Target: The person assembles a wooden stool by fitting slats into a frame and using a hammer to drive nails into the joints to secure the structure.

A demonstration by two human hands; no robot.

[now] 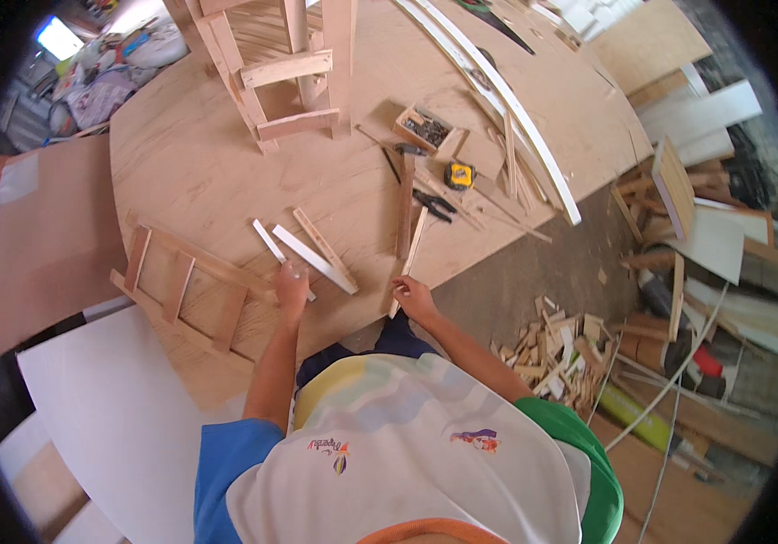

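My left hand [292, 283] is closed around a narrow white strip [268, 239], whose ends show on both sides of it. Just to the right lie a wider white strip [315, 259] and a bare wooden strip [324, 243]. With its fingers pinched together, my right hand [413, 297] holds a thin pale wooden strip [416, 243] near the table's front edge. A darker wooden bar [405, 208] lies alongside that strip. Left of my left hand, a small ladder-like wooden frame [179, 286] rests flat on the plywood table [199, 186].
Beyond my right hand are black-handled pliers [434, 205], a yellow tape measure [460, 175] and a box of small hardware [423, 128]. A wooden stand [289, 72] rises at the back. Long curved white strips [516, 118] cross the right side. Offcuts [563, 354] lie heaped on the floor.
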